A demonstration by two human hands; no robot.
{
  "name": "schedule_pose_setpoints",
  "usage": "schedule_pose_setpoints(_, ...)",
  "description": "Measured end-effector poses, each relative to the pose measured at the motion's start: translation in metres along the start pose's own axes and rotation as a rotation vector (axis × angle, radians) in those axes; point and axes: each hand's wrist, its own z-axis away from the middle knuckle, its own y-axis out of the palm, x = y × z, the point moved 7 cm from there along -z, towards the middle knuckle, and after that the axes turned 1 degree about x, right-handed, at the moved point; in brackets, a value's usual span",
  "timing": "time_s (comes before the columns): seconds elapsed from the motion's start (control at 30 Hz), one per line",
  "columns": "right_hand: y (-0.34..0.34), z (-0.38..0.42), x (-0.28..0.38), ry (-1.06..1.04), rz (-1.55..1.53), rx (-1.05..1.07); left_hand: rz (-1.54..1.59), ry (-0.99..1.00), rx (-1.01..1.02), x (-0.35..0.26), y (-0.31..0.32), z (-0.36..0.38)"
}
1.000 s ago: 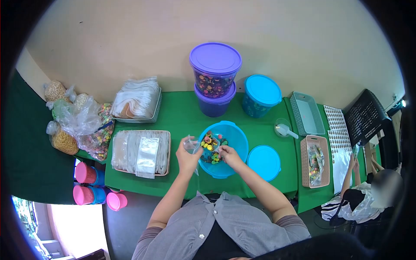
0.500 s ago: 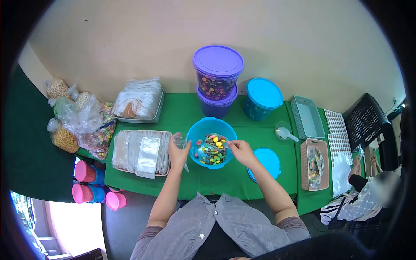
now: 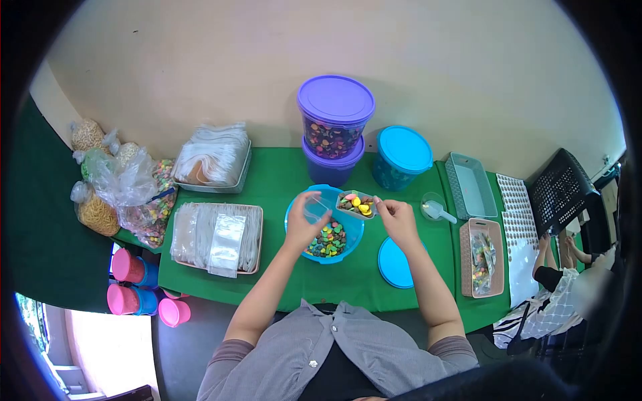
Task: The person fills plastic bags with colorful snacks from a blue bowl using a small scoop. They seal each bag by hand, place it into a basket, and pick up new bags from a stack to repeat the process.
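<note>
A clear scoop [image 3: 356,204] filled with colourful candies is held by its handle in my right hand [image 3: 397,219], above the right side of the blue tub [image 3: 355,242]. My left hand [image 3: 307,224] holds a clear plastic bag [image 3: 321,206] over the tub's left side, its mouth towards the scoop. More candies [image 3: 328,239] in yellow, green, brown and pink lie inside the tub. To the right of the tub, a round blue lid [image 3: 396,262] rests on the green cloth.
Baskets of clear bags [image 3: 227,244] and white packets [image 3: 212,152] stand left. Lidded purple tubs [image 3: 336,100] and a blue one [image 3: 404,150] stand behind. A scoop in a cup [image 3: 436,208], a pink basket of filled bags [image 3: 481,257] and a co-worker [image 3: 555,297] are right.
The filled scoop has risen out of the tub and moved right and up with my right hand. My left hand has moved right with the bag, over the tub.
</note>
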Motion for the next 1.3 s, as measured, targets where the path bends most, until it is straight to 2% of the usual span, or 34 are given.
schedule_pose_setpoints(0.03, -0.003, -0.001, 0.006, -0.016, 0.056, 0.017, 0.003, 0.003, 0.004, 0.005, 0.006, 0.003)
schedule_pose_setpoints(0.13, -0.003, -0.003, 0.013, -0.057, 0.189, 0.058, -0.021, -0.042, 0.180, 0.013, 0.033, 0.014)
schedule_pose_setpoints(0.2, 0.002, -0.004, 0.014, -0.088, 0.264, 0.083, -0.034, -0.029, 0.199, 0.011, 0.035, 0.014)
schedule_pose_setpoints(0.27, 0.010, -0.004, 0.015, -0.203, 0.375, 0.087, -0.048, -0.017, 0.215, 0.009, 0.035, 0.016)
schedule_pose_setpoints(0.33, 0.017, -0.007, 0.018, -0.255, 0.458, 0.107, -0.197, 0.067, 0.235, 0.004, 0.035, 0.017)
schedule_pose_setpoints(0.4, 0.025, -0.008, 0.023, -0.302, 0.539, 0.125, -0.216, 0.070, 0.261, 0.003, 0.037, 0.018)
schedule_pose_setpoints(0.57, 0.044, -0.002, 0.066, -0.602, 0.724, 0.089, -0.276, 0.115, 0.288, 0.003, 0.044, 0.020)
schedule_pose_setpoints(0.67, 0.063, -0.004, 0.077, -0.627, 0.845, 0.155, -0.255, 0.068, 0.289, 0.008, 0.043, 0.021)
schedule_pose_setpoints(0.8, 0.069, -0.011, 0.086, -0.586, 0.931, 0.107, -0.240, 0.010, 0.300, 0.013, 0.042, 0.021)
schedule_pose_setpoints(0.87, 0.064, -0.016, 0.091, -0.485, 0.967, 0.113, -0.215, -0.026, 0.292, 0.017, 0.040, 0.021)
schedule_pose_setpoints(1.0, 0.050, -0.023, 0.093, -0.437, 0.992, 0.099, -0.215, -0.051, 0.094, 0.025, 0.014, 0.013)
schedule_pose_setpoints(1.07, 0.047, -0.032, 0.082, -0.364, 0.951, 0.023, -0.217, -0.058, -0.019, 0.029, -0.003, 0.009)
schedule_pose_setpoints(1.17, 0.056, -0.039, 0.071, -0.350, 0.897, 0.011, -0.271, -0.075, -0.031, 0.039, -0.011, 0.006)
schedule_pose_setpoints(1.3, 0.067, -0.043, 0.060, -0.257, 0.959, 0.143, -0.207, -0.158, -0.077, 0.050, -0.013, 0.009)
